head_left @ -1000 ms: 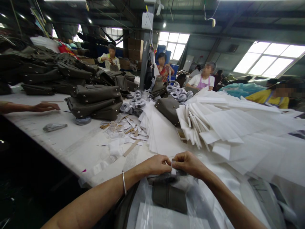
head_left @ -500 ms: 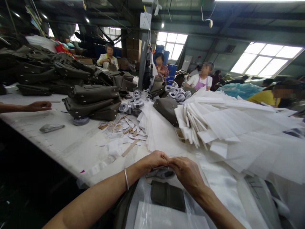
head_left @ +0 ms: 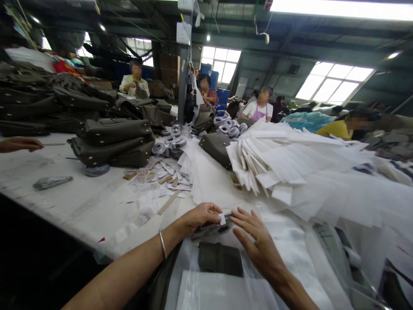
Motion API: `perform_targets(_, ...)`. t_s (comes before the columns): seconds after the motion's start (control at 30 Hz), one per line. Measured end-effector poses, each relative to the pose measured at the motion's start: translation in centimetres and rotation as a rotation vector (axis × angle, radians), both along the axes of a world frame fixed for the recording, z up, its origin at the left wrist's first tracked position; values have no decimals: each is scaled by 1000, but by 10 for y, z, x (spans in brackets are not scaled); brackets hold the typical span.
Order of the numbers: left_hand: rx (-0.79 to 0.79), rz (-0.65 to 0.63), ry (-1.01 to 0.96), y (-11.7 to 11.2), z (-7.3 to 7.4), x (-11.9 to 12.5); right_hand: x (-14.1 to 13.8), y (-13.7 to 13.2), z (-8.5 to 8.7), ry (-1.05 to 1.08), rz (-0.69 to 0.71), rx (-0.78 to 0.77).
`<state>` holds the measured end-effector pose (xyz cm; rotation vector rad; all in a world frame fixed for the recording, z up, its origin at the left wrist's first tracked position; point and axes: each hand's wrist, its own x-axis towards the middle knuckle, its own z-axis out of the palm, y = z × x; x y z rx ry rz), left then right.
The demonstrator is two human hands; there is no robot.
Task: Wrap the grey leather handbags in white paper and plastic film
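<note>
My left hand (head_left: 201, 217) pinches a small white slip (head_left: 222, 219) between thumb and fingers. Beside it, my right hand (head_left: 260, 241) is open, its fingers spread and holding nothing. Under the left hand lies a grey bundle in see-through plastic (head_left: 200, 234), partly covered by the fingers. Closer to me is a dark olive leather-like piece (head_left: 220, 259) with a raised band down its middle. Around it I see see-through plastic film (head_left: 189, 271), and a white sheet (head_left: 209, 292) lies in front.
Stacked dark olive bags (head_left: 112, 144) stand on the white table (head_left: 87, 198) at left. White foam sheets (head_left: 274, 159) pile up at right. Paper strips (head_left: 171, 174) and plastic-wrapped coils (head_left: 172, 144) lie mid-table. A co-worker's hand (head_left: 21, 144) reaches in from the left; other people sit farther back.
My hands were together at the fingertips; now my right hand has come away with its fingers spread. The white slip shows in my left fingers. The view has turned slightly right.
</note>
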<state>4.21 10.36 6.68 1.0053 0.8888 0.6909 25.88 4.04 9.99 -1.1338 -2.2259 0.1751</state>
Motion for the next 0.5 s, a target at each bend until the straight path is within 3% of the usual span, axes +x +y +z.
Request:
perform_targets(0.1, -4, 16, 30, 2, 1, 2, 50, -17, 26, 217, -254, -1)
perform_targets(0.2, -9, 14, 45, 2, 3, 3, 125, -48, 50, 300, -738, -37)
perform_targets(0.3, -17, -4, 38, 4, 4, 2, 205, -89, 58, 219, -1128, -177)
perform_targets(0.4, -52, 2, 46, 7, 5, 1, 264, -126, 42, 130, -1226, -348)
perform_targets(0.5, -74, 17, 64, 8, 5, 1, 290, -141, 15, 309, -1142, -490)
